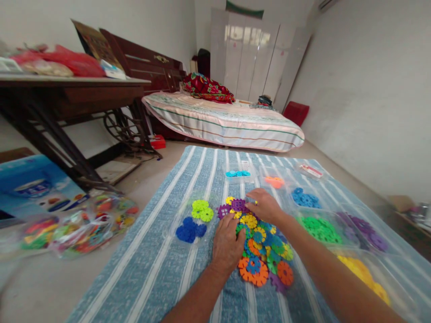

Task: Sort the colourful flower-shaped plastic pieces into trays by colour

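A heap of colourful notched plastic discs [259,235] lies on the striped cloth, in orange, yellow, green and blue. My left hand [227,240] rests at the heap's left edge, thumb and fingers apart. At the far side of the heap, my right hand [264,205] reaches in with its fingers apart, close by a purple square lattice piece [238,205]. A second purple lattice piece [223,211] lies just beyond my left fingertips. Whether my right fingertips touch the nearer lattice piece, I cannot tell.
Left of the heap, a clear tray [171,233] holds lime and dark blue discs. Clear boxes at the back and right hold light blue, orange, blue, green [319,229], purple and yellow discs [365,276]. Bags of mixed pieces [84,229] lie on the floor. A bed [222,121] stands beyond.
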Tool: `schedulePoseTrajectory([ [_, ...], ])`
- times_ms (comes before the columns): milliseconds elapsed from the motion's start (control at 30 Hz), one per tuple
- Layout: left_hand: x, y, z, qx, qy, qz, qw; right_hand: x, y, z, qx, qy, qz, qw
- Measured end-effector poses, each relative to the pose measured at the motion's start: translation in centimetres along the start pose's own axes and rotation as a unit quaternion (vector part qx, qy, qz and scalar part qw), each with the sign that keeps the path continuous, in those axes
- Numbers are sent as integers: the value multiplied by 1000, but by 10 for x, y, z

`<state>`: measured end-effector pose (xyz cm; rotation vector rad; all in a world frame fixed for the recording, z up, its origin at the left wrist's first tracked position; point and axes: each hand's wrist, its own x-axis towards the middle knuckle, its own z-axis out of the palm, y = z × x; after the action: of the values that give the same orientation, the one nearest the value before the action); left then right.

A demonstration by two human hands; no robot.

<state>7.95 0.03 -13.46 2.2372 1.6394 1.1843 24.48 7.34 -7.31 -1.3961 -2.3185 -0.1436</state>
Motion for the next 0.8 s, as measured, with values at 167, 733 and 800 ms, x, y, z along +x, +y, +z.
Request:
schedulePoseTrajectory([
  [167, 1, -2, 1, 8, 2, 11, 1000, 9, -26, 14, -6, -52, -59, 997],
  [733, 8, -5, 2, 10, -4, 27, 1000, -127, 91, -128, -288, 64, 244, 924],
  [800, 8, -5, 2, 10, -10, 24, 1000, -148, 107, -142, -322, 23, 322, 890],
])
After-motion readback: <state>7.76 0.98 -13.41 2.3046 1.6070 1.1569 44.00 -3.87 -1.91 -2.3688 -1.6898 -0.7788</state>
